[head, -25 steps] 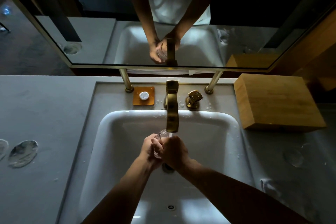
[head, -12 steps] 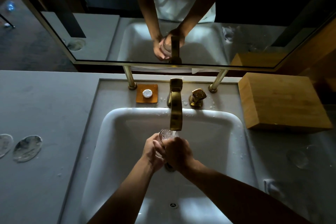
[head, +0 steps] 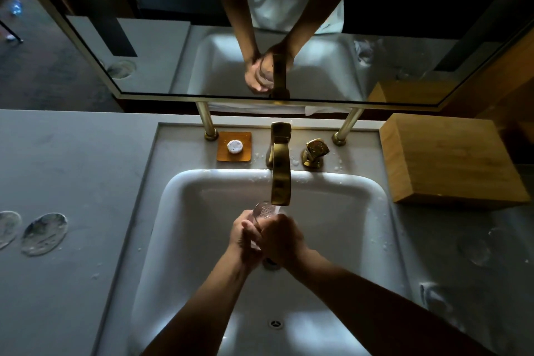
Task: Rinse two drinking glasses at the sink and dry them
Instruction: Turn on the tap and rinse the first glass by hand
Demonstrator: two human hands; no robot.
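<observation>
Glass tumbler under brass faucet, over white sink; left hand and right hand both clasped around it.

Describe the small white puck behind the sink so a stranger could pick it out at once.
Start at the white sink basin and go up to the brass faucet at its back edge. Just left of the faucet lies an amber square dish; the round white soap sits on it, the only white thing among the brass fittings.
</observation>
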